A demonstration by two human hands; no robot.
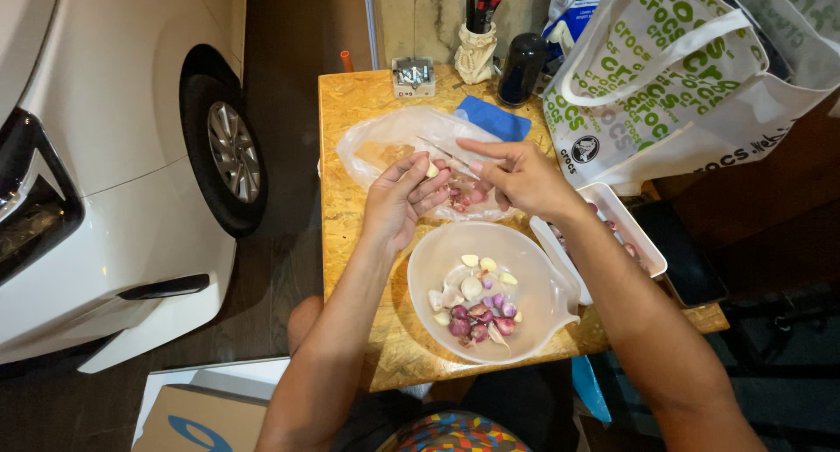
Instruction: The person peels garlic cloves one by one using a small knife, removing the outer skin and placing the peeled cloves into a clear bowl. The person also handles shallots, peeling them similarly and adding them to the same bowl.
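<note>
Wooden tabletop (350,137) stands beside a white car (114,154), with tote bags at its far right. From my head view, my left hand (398,203) pinches a garlic clove (432,169) in its fingertips; my right hand (516,176) grips a thin knife (442,150), blade pointing left over a plastic bag (385,141). Near me sits the bowl (542,286) of peeled cloves and shallots; a tray (612,216) lies right.

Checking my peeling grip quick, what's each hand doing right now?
Left hand: closed on a garlic clove, pinched at the fingertips.
Right hand: closed on a small knife, its blade towards the clove.
</note>
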